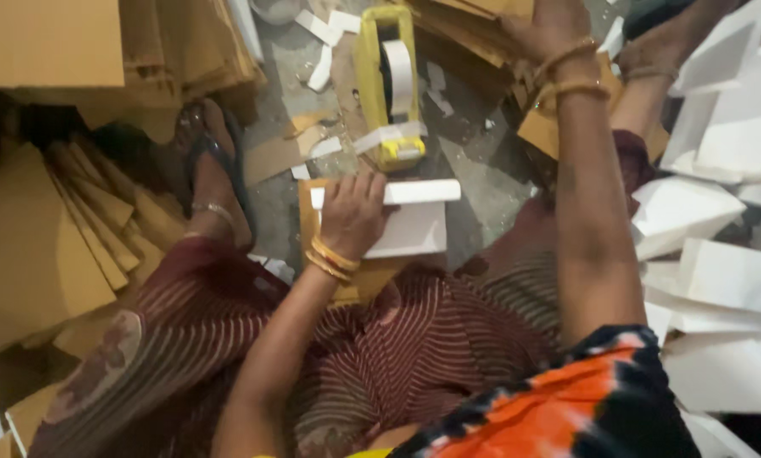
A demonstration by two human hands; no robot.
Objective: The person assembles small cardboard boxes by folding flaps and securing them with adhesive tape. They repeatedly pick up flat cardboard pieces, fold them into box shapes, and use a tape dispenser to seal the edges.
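My left hand [352,212] presses down on a white folded box piece [414,219] that lies on a brown cardboard sheet [311,222] on the floor in front of my lap. A yellow tape dispenser [387,80] with a white tape roll stands just beyond it. Far up at the top, my right hand [550,30] reaches to a stack of brown cardboard [474,25]; its fingers lie on the stack and whether they grip a sheet cannot be made out.
Brown cardboard sheets [50,229] are piled at the left and top left. White folded boxes [720,212] heap up at the right. My foot in a sandal [215,182] rests left of the work spot. Paper scraps [321,68] litter the grey floor.
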